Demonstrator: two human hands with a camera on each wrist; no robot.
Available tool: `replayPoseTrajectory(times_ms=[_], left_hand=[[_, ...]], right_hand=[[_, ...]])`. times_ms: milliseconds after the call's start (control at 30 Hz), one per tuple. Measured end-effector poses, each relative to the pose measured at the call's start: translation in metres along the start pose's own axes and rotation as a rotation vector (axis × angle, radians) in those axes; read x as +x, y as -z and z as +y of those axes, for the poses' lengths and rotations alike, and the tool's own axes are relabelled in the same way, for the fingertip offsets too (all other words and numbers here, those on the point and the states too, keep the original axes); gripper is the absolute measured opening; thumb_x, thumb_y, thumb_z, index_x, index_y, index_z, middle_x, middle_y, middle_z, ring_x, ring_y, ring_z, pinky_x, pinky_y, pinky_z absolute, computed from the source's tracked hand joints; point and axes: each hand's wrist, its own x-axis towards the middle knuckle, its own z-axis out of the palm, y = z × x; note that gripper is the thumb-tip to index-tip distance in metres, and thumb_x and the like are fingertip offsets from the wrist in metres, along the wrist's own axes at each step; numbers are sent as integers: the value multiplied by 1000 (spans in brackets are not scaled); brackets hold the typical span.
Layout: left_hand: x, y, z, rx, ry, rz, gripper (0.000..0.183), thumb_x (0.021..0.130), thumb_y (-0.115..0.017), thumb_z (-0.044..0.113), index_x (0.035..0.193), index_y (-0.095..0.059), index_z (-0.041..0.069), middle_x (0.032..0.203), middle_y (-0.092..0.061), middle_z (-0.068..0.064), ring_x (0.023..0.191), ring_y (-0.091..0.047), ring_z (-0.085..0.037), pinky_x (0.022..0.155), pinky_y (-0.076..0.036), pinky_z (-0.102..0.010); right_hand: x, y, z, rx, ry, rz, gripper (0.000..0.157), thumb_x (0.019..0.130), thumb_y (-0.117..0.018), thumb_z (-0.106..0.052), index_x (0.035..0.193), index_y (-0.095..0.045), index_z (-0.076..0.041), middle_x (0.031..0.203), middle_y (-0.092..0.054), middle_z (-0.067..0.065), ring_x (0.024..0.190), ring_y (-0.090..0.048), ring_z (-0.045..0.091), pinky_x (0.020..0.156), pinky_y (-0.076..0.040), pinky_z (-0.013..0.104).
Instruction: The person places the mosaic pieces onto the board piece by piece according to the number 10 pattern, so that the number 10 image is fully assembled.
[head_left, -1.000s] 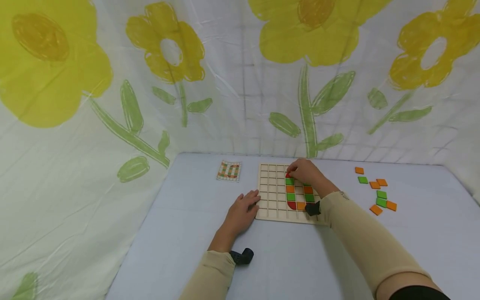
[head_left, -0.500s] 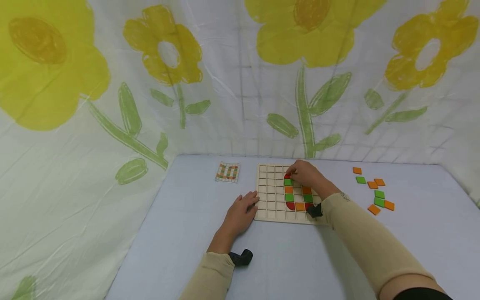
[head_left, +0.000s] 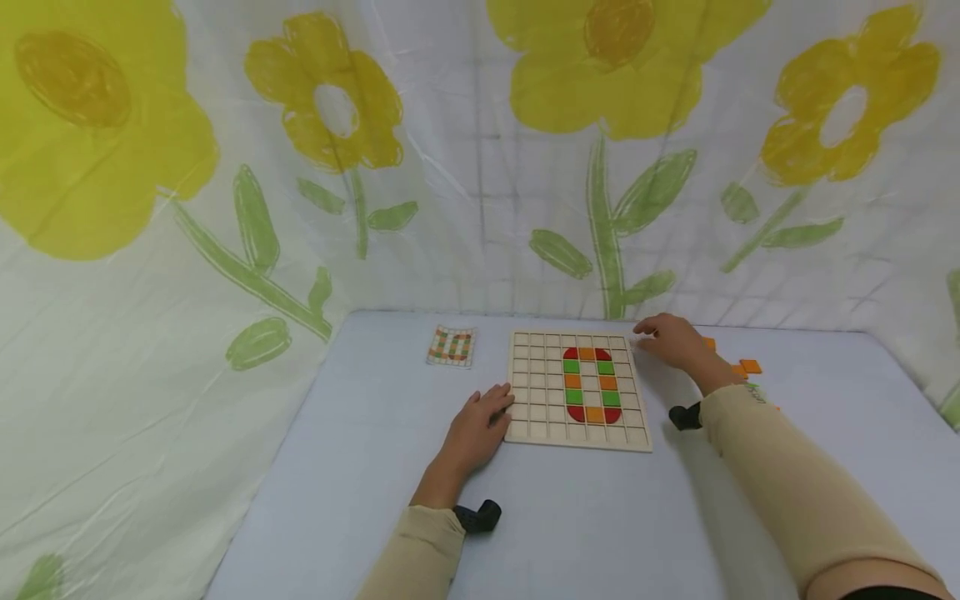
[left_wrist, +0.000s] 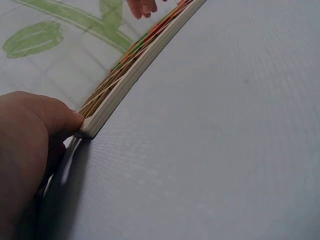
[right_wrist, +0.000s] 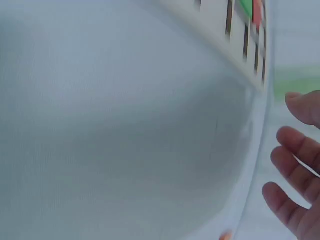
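A wooden grid board (head_left: 538,390) lies on the white table. On its right half, red corner tiles (head_left: 574,413), orange tiles (head_left: 572,381) and green tiles (head_left: 573,397) form an upright ring. My left hand (head_left: 476,429) rests at the board's left edge with fingers extended. The left wrist view has its thumb (left_wrist: 75,121) touching the board's corner. Just beyond the board's upper right corner is my right hand (head_left: 675,343), raised above the table with nothing in it. Its fingers (right_wrist: 300,175) are spread and slightly bent in the right wrist view.
Loose orange tiles (head_left: 751,367) and green ones lie right of the board, partly hidden behind my right hand and sleeve. A small pattern card (head_left: 452,347) with a coloured grid lies left of the board. A flower-printed curtain (head_left: 450,167) hangs behind the table's back edge.
My right hand has left the ring's top row and moved right, off the board. The top row, with an orange tile between red corners, now shows. My left hand stays put.
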Motion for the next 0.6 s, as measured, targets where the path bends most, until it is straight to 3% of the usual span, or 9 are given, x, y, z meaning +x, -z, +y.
replayPoseTrajectory(times_ms=[200, 400, 600], left_hand=[[-1, -1, -1, 4, 32, -7, 38, 100, -55, 22, 137, -59, 12, 152, -46, 2, 144, -38, -19, 124, -23, -40], [-2, -2, 0, 0, 36, -8, 38, 100, -55, 22, 137, -59, 12, 152, -46, 2, 144, -37, -18, 124, -22, -39], [-2, -2, 2, 0, 44, -7, 39, 101, -54, 23, 138, -59, 14, 152, -45, 4, 145, -37, -17, 124, -22, -39]], right_hand=[[-18, 16, 27, -54, -35, 24, 40, 97, -55, -15, 130, -56, 6, 130, -51, 35, 118, -49, 51, 96, -45, 63], [-26, 18, 54, -118, -95, 20, 44, 94, -52, -15, 130, -52, 11, 125, -52, 38, 115, -49, 53, 98, -43, 65], [-30, 18, 61, -115, -135, 10, 35, 96, -47, -6, 126, -56, 10, 124, -55, 36, 116, -50, 52, 100, -42, 65]])
